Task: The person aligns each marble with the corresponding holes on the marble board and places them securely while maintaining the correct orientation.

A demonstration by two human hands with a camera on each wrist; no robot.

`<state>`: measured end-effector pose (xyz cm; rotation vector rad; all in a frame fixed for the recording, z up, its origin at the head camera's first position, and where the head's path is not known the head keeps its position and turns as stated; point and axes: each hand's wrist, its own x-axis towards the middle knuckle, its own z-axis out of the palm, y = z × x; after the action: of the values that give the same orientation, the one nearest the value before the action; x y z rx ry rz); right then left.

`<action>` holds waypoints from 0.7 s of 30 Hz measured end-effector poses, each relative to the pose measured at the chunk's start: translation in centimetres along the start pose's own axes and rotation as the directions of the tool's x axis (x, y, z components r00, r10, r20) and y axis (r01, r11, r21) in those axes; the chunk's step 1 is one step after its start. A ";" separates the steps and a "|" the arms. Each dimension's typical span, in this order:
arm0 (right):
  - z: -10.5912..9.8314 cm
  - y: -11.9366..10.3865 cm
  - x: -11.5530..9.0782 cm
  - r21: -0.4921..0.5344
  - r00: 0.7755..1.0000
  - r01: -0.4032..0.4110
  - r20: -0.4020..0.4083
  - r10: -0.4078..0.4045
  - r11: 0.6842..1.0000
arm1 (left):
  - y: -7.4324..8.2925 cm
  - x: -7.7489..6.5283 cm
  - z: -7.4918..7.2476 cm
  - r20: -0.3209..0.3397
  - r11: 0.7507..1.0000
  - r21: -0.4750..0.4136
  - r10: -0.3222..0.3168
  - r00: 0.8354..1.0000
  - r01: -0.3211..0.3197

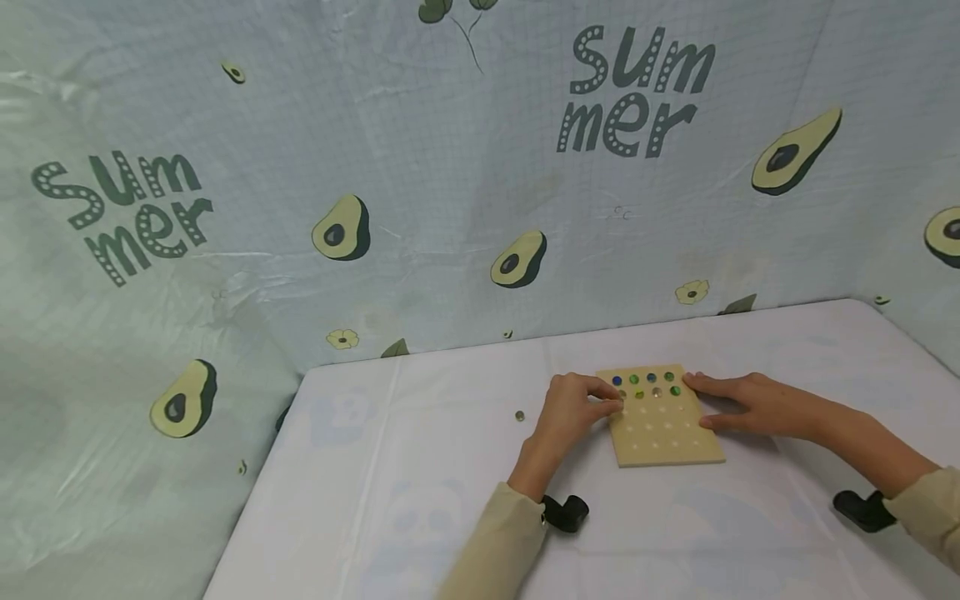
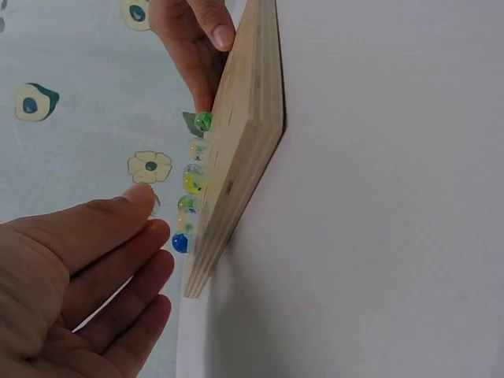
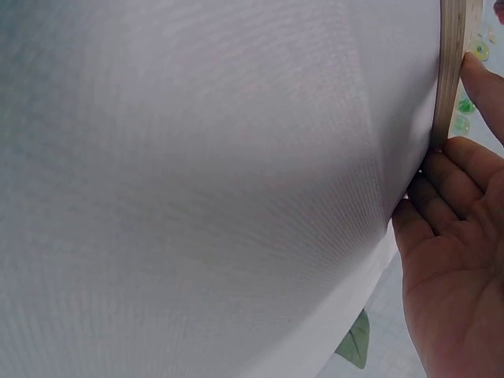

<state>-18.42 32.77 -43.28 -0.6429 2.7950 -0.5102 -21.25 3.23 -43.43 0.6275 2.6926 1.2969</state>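
Observation:
A square wooden board (image 1: 667,433) with rows of shallow round hollows lies on the table. Glass marbles (image 1: 633,379) in blue, green, yellow and clear fill its two far rows. My left hand (image 1: 572,408) is over the board's left edge, thumb and forefinger pinching a clear marble (image 2: 156,205) mostly hidden by the fingertips. Against the right edge of the board rests my right hand (image 1: 772,404), fingers near the far corner and thumb (image 3: 482,83) on the rim. One loose marble (image 1: 520,415) sits on the table left of my left hand.
A white cloth (image 1: 420,467) covers the table. Behind it hangs a sheet (image 1: 420,167) printed with avocados and lettering. Black wrist straps (image 1: 566,513) show at both sleeves.

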 end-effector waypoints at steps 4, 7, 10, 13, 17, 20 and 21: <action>0.0 0.0 -0.1 -0.002 1.000 0.009 -0.010 -0.009 1.000 | 0.4 0.0 0.3 -0.016 0.999 0.020 -0.029 0.999 0.029; 0.0 0.0 -0.2 -0.003 1.000 0.011 -0.015 -0.011 1.000 | 0.7 0.1 0.7 -0.029 0.998 0.041 -0.055 0.998 0.056; 0.0 0.1 -0.2 -0.001 1.000 0.004 -0.011 -0.004 1.000 | 1.2 0.2 1.2 -0.039 0.994 0.066 -0.082 0.996 0.084; 0.0 0.3 -0.3 0.005 1.000 -0.002 -0.006 0.002 1.000 | 1.7 0.2 1.6 -0.050 0.987 0.111 -0.110 0.993 0.115; 0.0 0.4 -0.2 0.009 1.000 0.005 -0.011 -0.005 1.000 | 2.0 0.2 2.2 -0.077 0.971 0.178 -0.148 0.986 0.160; 0.0 0.4 -0.1 0.013 1.000 0.005 -0.011 -0.005 1.000 | 2.3 0.1 2.5 -0.105 0.961 0.214 -0.154 0.983 0.173; 0.0 0.4 -0.1 0.018 1.000 0.002 -0.007 -0.002 1.000 | 2.4 0.1 2.6 -0.114 0.957 0.230 -0.156 0.981 0.179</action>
<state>-18.48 33.11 -43.41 -0.6421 2.7932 -0.5382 -19.91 6.48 -43.28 0.3534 2.9319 0.9938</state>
